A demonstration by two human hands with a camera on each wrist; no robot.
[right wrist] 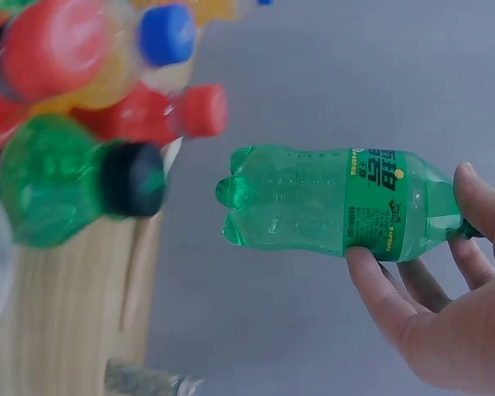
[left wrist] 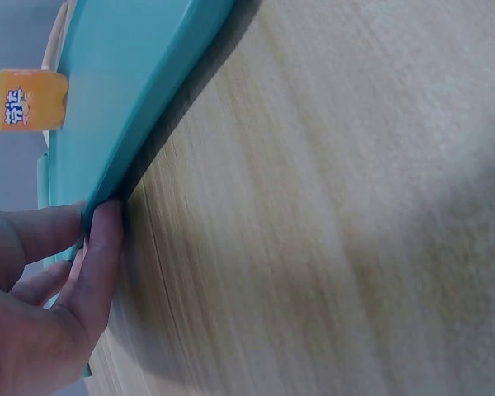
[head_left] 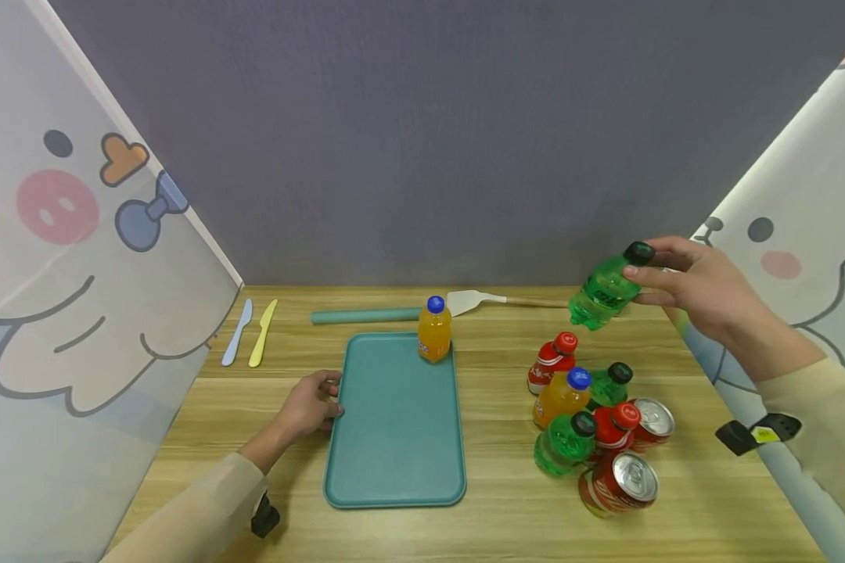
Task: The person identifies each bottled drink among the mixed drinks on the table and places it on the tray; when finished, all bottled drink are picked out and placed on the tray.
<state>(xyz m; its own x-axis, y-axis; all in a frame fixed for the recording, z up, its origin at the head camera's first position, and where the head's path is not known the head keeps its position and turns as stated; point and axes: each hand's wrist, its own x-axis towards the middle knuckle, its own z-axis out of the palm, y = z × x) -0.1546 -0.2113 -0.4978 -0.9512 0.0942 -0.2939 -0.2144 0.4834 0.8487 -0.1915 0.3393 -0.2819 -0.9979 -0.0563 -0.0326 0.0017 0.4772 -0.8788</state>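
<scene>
— Right, seen up at the far right: right hand [head_left: 704, 293] raised above the counter [head_left: 507, 516], fingers curled round a green soda bottle [head_left: 602, 293] near its black cap, bottle tilted, base pointing down-left, clear of everything.

— And lower left?

— Left hand [head_left: 310, 407] at the left rim of the teal tray [head_left: 394, 422], thumb and fingers pinching that edge, seen close from the left wrist [left wrist: 115, 165]. Orange soda bottle [head_left: 434, 328] upright in the tray's far right corner.

— On the right?

— Cluster of bottles and cans [head_left: 595, 426] below the lifted bottle. Blue knife [head_left: 237, 332] and yellow knife [head_left: 263, 332] far left; teal roller [head_left: 362, 316] and spatula [head_left: 472, 300] beyond the tray.
</scene>
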